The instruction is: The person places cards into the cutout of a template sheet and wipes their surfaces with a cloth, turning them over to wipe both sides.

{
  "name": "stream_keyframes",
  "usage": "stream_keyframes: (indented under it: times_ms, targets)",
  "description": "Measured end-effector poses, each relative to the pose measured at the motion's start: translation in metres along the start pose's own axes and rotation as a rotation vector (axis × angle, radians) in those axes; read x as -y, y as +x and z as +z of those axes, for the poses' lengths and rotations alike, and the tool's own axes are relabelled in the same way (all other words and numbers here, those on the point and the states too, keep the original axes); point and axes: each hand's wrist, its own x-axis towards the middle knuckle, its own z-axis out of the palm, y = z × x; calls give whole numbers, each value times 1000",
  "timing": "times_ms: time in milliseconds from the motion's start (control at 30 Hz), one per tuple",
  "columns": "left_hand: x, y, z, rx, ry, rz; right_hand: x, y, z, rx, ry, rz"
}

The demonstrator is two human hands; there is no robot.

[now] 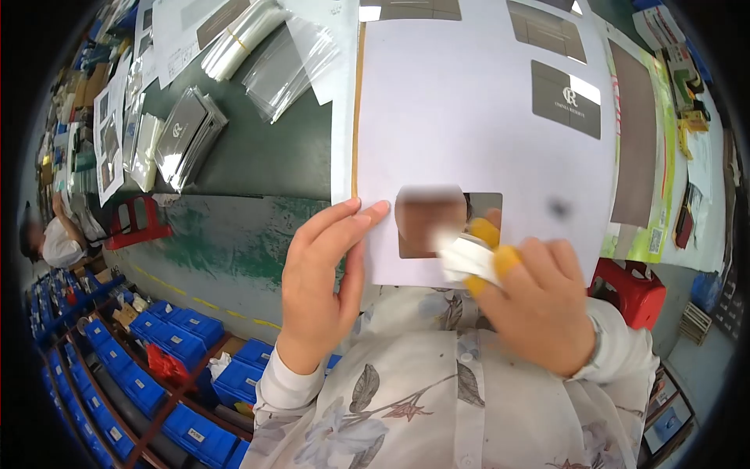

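A dark, shiny rectangular plate [414,244] lies flat near the front edge of a white board [453,109], its surface mirroring what is above it. My right hand [543,305] pinches a folded white wipe [467,259] over the plate's lower right part; yellow covers sit on some fingertips. Whether the wipe touches the plate I cannot tell. My left hand [324,270] rests at the board's left edge with fingers stretched out, holding nothing. Farther back on the board lie a dark plate with a white logo [566,100] and another dark plate [547,31].
Left on the green table are a stack of sleeved logo plates [183,137] and bundles of clear plastic sleeves [285,66]. Red stools [141,223] [631,289] stand either side. Blue bins [176,332] fill racks at lower left. A person [62,242] sits far left.
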Motion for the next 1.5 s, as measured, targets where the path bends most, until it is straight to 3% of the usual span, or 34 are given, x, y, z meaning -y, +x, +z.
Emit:
stream_keyframes:
  times_ms: [67, 267, 500, 600, 733, 767, 933, 1033, 1133, 1300, 1400, 1500]
  targets:
    - [2, -1, 1, -13, -7, -2, -6, -5, -10, 75, -20, 3]
    - [-2, 4, 2, -2, 32, 47, 0, 13, 19, -20, 12, -131]
    - [-2, 2, 4, -10, 5, 24, -18, 4, -9, 43, -51, -22]
    - [-2, 3, 5, -12, -6, 22, -18, 23, 12, -109, -44, -55]
    - [-3, 4, 3, -8, -15, 5, 1, 11, 24, -71, 14, -147]
    - [-3, 3, 3, -11, 0, 15, 2, 6, 17, 4, -13, -126]
    - [-6, 3, 1, 15, -18, 2, -22, 25, 8, -33, -56, -25]
    - [-8, 4, 1, 28, -6, -1, -15, 37, 26, -139, 16, -90]
    - [-11, 8, -3, 43, -63, -35, -1, 19, 23, -64, -18, -155]
    - [-6, 11, -5, 113, -7, 13, -2, -21, -9, 35, -8, 26]
    - [-4, 12, -6, 120, 7, 14, -3, -36, -18, 146, -187, 140]
    - [-2, 13, -5, 127, 24, 37, 7, -24, -3, -1, -79, 88]
